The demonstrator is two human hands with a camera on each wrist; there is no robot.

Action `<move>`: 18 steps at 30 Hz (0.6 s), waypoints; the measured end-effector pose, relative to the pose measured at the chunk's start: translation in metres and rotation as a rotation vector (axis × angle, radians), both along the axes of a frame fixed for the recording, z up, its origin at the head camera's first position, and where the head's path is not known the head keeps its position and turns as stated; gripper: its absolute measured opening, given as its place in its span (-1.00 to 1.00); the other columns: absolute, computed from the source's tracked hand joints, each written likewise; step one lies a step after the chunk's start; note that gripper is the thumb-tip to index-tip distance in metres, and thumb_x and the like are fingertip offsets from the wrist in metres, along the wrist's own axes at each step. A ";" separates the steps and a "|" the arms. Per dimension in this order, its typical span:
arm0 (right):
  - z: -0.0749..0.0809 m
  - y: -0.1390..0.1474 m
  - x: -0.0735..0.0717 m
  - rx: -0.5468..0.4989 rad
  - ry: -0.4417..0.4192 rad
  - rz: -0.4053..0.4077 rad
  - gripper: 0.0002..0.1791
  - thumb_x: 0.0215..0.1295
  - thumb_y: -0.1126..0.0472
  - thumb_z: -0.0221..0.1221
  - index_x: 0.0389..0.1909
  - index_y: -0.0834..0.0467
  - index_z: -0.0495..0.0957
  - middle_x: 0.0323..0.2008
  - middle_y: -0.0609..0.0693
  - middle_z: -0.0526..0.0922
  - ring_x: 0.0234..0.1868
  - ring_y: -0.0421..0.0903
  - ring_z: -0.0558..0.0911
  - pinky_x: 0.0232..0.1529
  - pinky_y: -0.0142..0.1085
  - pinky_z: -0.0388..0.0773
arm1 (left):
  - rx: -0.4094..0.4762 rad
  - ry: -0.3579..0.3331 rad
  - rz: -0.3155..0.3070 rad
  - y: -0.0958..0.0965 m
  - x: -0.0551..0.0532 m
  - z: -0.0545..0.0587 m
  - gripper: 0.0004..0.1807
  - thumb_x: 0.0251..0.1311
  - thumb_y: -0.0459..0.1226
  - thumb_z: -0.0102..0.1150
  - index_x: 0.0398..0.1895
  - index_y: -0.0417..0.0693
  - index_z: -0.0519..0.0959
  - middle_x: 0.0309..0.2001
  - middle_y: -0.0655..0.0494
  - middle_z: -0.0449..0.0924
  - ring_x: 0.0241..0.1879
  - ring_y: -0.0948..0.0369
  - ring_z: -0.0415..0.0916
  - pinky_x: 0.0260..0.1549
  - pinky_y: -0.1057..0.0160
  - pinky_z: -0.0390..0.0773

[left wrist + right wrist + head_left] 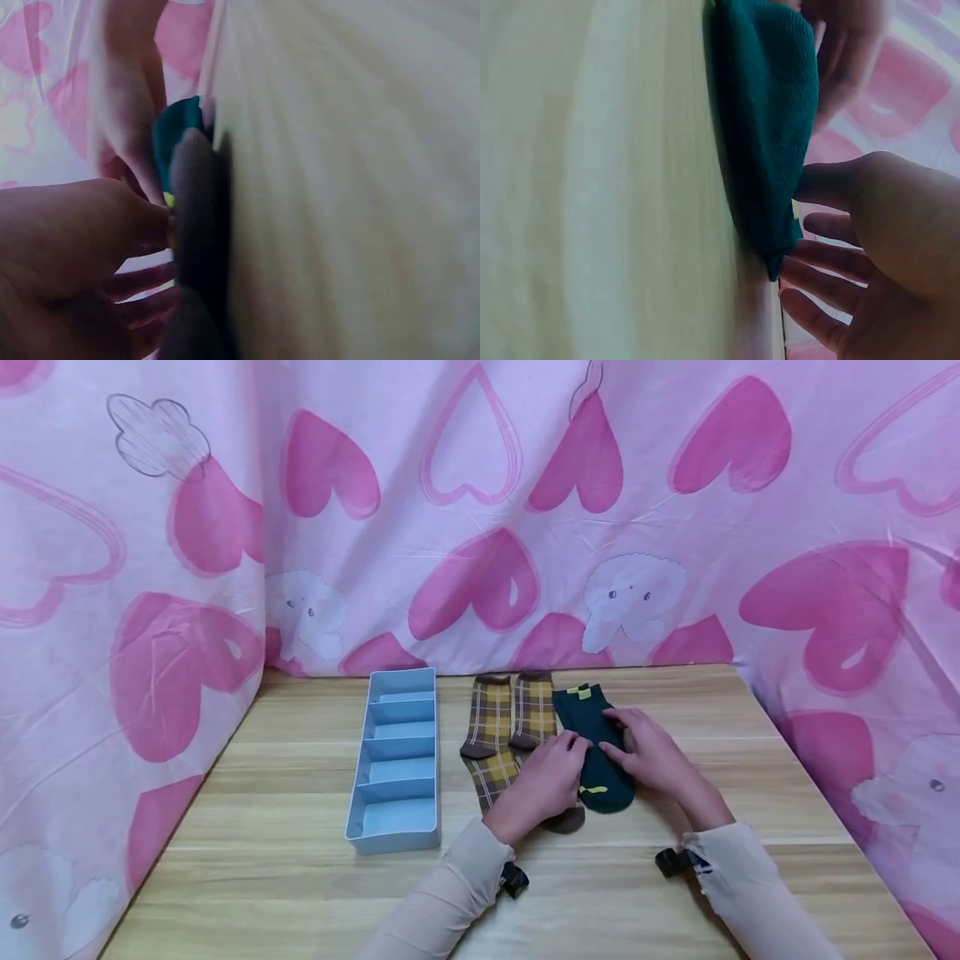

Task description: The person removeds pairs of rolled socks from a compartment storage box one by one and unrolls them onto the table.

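Dark green socks [602, 770] with yellow patches lie flat and stacked, cuffs toward the back. My left hand [545, 778] reaches over the plaid socks, its fingertips at the green socks' left edge. On their right side, my right hand [654, 755] touches the fabric with spread, fairly straight fingers and thumb. The right wrist view shows those fingers along the edge of the green fabric [765, 127]. Brown-and-yellow plaid socks [491, 714] lie side by side just left, partly under my left forearm and hand. A dark brown sock toe [199, 225] blocks part of the left wrist view.
A light blue organizer box [438, 777] with several compartments stands left of the plaid socks. All of this rests on a wood-grain table [277, 860]. Pink heart-patterned cloth [472, 560] hangs along the back and both sides.
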State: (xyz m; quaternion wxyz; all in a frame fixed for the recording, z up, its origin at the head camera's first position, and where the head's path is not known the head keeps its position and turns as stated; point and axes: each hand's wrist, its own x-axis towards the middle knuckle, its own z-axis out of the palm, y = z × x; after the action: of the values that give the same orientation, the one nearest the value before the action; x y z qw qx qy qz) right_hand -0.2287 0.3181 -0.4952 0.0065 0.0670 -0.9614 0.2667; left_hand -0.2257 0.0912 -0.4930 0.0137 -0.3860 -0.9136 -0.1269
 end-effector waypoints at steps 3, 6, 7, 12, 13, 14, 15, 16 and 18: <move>0.000 -0.001 0.003 0.027 0.010 -0.019 -0.25 0.50 0.08 0.37 0.57 0.24 0.34 0.44 0.34 0.49 0.44 0.32 0.50 0.48 0.36 0.40 | 0.013 0.027 0.008 -0.001 0.001 -0.004 -0.48 0.57 -0.19 0.15 0.50 -0.12 0.45 0.40 -0.10 0.53 0.32 0.05 0.57 0.41 0.15 0.58; 0.001 0.000 0.005 0.049 -0.003 -0.023 -0.22 0.51 0.05 0.35 0.60 0.23 0.30 0.43 0.32 0.49 0.42 0.30 0.53 0.46 0.37 0.42 | 0.004 0.021 0.016 -0.003 0.002 -0.005 -0.44 0.57 -0.15 0.17 0.53 -0.13 0.42 0.42 -0.09 0.54 0.36 0.06 0.55 0.44 0.16 0.54; 0.002 0.001 0.006 0.051 -0.010 -0.023 -0.22 0.51 0.04 0.34 0.61 0.22 0.29 0.43 0.32 0.49 0.43 0.29 0.53 0.47 0.37 0.41 | -0.005 0.012 0.018 -0.003 0.003 -0.005 -0.42 0.57 -0.13 0.17 0.54 -0.13 0.41 0.43 -0.08 0.53 0.39 0.06 0.54 0.46 0.15 0.53; 0.006 0.007 0.008 0.048 -0.045 -0.028 -0.21 0.54 -0.01 0.31 0.62 0.23 0.28 0.46 0.32 0.49 0.48 0.31 0.48 0.51 0.37 0.35 | -0.050 -0.031 0.028 -0.002 0.006 -0.004 -0.37 0.61 -0.09 0.11 0.61 -0.12 0.32 0.50 -0.06 0.48 0.48 0.08 0.48 0.52 0.13 0.47; 0.007 0.008 0.008 0.053 -0.051 -0.030 -0.21 0.54 -0.02 0.30 0.62 0.24 0.28 0.47 0.33 0.49 0.50 0.32 0.47 0.51 0.37 0.34 | -0.057 -0.037 0.029 -0.002 0.006 -0.003 -0.37 0.62 -0.09 0.10 0.62 -0.13 0.31 0.51 -0.06 0.48 0.49 0.08 0.47 0.52 0.12 0.47; 0.007 0.009 0.009 0.065 -0.053 -0.030 -0.21 0.54 -0.03 0.30 0.61 0.24 0.29 0.48 0.33 0.47 0.51 0.33 0.45 0.51 0.37 0.34 | -0.062 -0.039 0.031 -0.001 0.006 -0.003 -0.37 0.62 -0.09 0.09 0.62 -0.14 0.31 0.51 -0.06 0.47 0.49 0.08 0.46 0.53 0.12 0.46; 0.008 0.010 0.010 0.078 -0.055 -0.032 -0.21 0.54 -0.04 0.29 0.61 0.24 0.29 0.50 0.34 0.46 0.52 0.34 0.44 0.50 0.38 0.35 | -0.066 -0.043 0.032 -0.002 0.007 -0.002 -0.38 0.62 -0.10 0.08 0.61 -0.14 0.31 0.51 -0.06 0.47 0.49 0.09 0.46 0.53 0.13 0.46; 0.008 0.011 0.011 0.096 -0.057 -0.037 -0.20 0.54 -0.06 0.29 0.61 0.24 0.30 0.51 0.34 0.44 0.52 0.35 0.43 0.49 0.38 0.36 | -0.070 -0.046 0.033 -0.001 0.007 -0.002 -0.38 0.63 -0.10 0.07 0.61 -0.15 0.32 0.51 -0.05 0.47 0.49 0.09 0.45 0.53 0.13 0.46; 0.009 0.013 0.013 0.133 -0.049 -0.044 -0.21 0.54 -0.09 0.28 0.60 0.23 0.31 0.52 0.34 0.42 0.51 0.37 0.44 0.45 0.40 0.40 | -0.076 -0.046 0.036 -0.001 0.008 -0.001 -0.40 0.63 -0.10 0.06 0.60 -0.15 0.33 0.50 -0.04 0.47 0.49 0.10 0.45 0.53 0.13 0.46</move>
State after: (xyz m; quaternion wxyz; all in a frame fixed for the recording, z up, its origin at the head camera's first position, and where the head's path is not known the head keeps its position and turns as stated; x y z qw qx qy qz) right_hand -0.2157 0.3315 -0.4867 -0.0158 0.0394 -0.9782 0.2034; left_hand -0.2180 0.0901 -0.4945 -0.0196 -0.3668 -0.9246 -0.1007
